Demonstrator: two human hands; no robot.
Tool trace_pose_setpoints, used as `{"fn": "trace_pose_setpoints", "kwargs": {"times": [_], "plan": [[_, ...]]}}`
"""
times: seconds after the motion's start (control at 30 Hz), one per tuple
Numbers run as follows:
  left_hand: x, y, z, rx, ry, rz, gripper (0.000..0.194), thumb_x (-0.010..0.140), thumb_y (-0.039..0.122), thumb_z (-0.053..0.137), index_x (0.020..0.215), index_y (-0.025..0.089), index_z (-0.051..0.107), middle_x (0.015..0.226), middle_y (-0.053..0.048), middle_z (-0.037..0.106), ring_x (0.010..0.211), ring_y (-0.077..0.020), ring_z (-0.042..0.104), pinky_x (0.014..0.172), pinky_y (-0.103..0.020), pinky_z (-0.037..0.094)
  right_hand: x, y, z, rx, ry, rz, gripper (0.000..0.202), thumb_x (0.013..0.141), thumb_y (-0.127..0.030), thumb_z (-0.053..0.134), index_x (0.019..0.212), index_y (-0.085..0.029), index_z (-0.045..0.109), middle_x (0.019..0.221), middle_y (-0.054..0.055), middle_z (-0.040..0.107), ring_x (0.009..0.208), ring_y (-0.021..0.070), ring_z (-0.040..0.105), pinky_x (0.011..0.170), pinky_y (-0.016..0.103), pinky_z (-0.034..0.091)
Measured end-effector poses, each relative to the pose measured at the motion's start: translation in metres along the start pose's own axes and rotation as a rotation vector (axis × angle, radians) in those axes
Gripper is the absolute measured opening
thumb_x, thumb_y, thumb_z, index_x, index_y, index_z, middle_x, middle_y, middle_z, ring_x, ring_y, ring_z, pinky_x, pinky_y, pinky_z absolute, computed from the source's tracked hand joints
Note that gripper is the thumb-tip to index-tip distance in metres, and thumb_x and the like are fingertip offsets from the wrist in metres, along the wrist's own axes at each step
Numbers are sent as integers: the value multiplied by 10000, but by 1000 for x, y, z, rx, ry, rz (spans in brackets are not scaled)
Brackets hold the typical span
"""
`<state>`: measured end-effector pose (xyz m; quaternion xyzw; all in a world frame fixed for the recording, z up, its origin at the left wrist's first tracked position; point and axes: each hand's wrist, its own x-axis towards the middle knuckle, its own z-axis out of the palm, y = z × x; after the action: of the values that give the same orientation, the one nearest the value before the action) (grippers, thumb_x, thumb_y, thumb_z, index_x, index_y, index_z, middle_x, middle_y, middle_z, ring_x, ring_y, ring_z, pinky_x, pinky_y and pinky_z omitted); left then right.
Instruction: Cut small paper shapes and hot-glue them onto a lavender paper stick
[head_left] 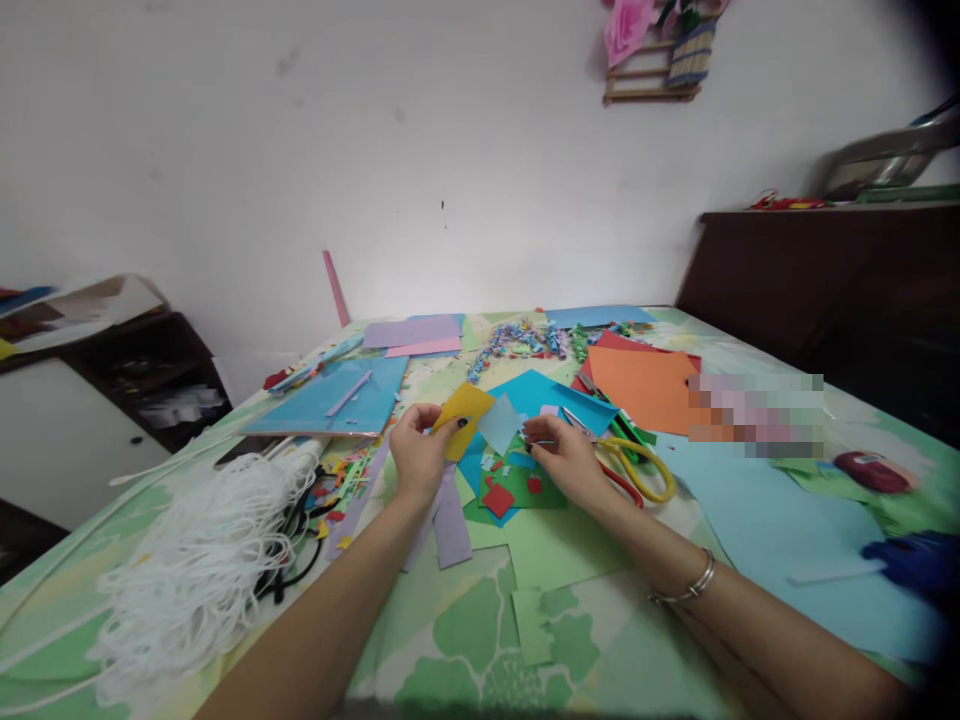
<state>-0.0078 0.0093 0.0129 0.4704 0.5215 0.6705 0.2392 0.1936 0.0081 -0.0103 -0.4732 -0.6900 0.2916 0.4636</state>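
The person's left hand [420, 452] grips a small yellow rectangle of paper [466, 400] between thumb and fingers, tilted up above the middle of the table. A small pale-blue, diamond-set piece of paper [499, 428] lies against its right side in the view. The right hand [562, 452] faces it from the right, fingers bent; whether its fingertips pinch anything, or touch the pale-blue corner, cannot be told.

Good handling here calls for a light grip near the yellow edge, so that the paper neither creases nor bends, with both wrists kept raised. Beneath the hands, small red paper scraps [498, 499] rest over a larger bright-blue paper sheet [534, 388] and green paper; a dragging sleeve-side or palm could scatter them. The metal scissors with a yellow loop handle [664, 474] lie just right of the right hand, so that wrist is best kept clear of the blades. The flat purple paper strip [453, 528] lies near, below the left hand, and could be nudged.
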Motion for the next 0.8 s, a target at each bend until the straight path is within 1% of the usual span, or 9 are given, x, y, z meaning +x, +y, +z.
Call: {"fn": "trace_pose_setpoints", "kwargs": {"times": [0.13, 0.27, 0.37, 0.43, 0.5, 0.57, 0.67, 0.73, 0.8], "plan": [[-1, 4, -3, -18, 0, 12, 209, 586, 265, 715, 687, 165, 562, 661, 21, 549, 630, -118, 530, 581, -219, 431, -4, -8, -2, -4, -35, -59, 214, 739, -77, 529, 858, -197, 659, 962, 52, 700, 933, 183, 648, 860, 358, 510], [-5, 15, -2, -126, 2, 103, 166, 688, 295, 667, 736, 171, 567, 726, 7, 548, 691, -116, 532, 631, -206, 446, -8, -20, -6, -22, -48, -128, 214, 719, -58, 547, 784, -206, 687, 1037, 65, 685, 1061, 216, 599, 947, 403, 453], [-11, 24, 3, -309, -26, 43, 239, 696, 359, 674, 784, 184, 538, 784, -5, 583, 730, -127, 565, 674, -227, 478, -11, -27, -6, 65, -89, -204, 351, 749, -66, 520, 1009, -241, 676, 1168, 63, 632, 1117, 210, 565, 944, 398, 460], [-17, 28, 8, -426, -64, -69, 292, 654, 371, 706, 779, 187, 518, 793, -1, 598, 729, -128, 582, 688, -243, 492, -14, -31, -5, 158, -130, -225, 510, 770, -74, 500, 1230, -286, 561, 1253, 53, 582, 1108, 192, 568, 913, 377, 487], [-24, 29, 13, -496, -85, -187, 321, 612, 361, 731, 764, 181, 512, 777, 6, 601, 709, -122, 586, 690, -248, 495, -16, -34, -5, 189, -149, -239, 571, 777, -83, 506, 1302, -307, 491, 1258, 45, 578, 1068, 180, 588, 901, 366, 496], [-31, 28, 17, -523, -88, -277, 326, 592, 340, 740, 751, 173, 510, 761, 12, 598, 682, -113, 582, 676, -244, 490, -18, -37, -5, 151, -128, -257, 498, 775, -95, 524, 1228, -297, 562, 1184, 38, 625, 1014, 179, 612, 892, 363, 497], [-41, 26, 22, -534, -103, -355, 313, 595, 309, 730, 765, 166, 508, 767, 9, 608, 670, -109, 584, 646, -233, 479, -19, -40, -6, 77, -95, -286, 291, 762, -120, 548, 972, -255, 697, 1001, 37, 694, 904, 188, 643, 823, 345, 509], [-46, 26, 23, -528, -123, -381, 299, 607, 297, 714, 779, 163, 510, 771, 6, 612, 672, -112, 589, 636, -232, 474, -19, -43, -7, 79, -93, -298, 211, 748, -128, 555, 829, -233, 719, 877, 39, 703, 823, 183, 649, 751, 319, 514], [-49, 27, 24, -507, -145, -397, 282, 619, 285, 695, 797, 161, 515, 799, -4, 626, 694, -123, 604, 646, -241, 476, -19, -45, -7, 113, -90, -283, 177, 731, -135, 570, 764, -226, 718, 819, 35, 701, 777, 175, 647, 716, 303, 512]]}}
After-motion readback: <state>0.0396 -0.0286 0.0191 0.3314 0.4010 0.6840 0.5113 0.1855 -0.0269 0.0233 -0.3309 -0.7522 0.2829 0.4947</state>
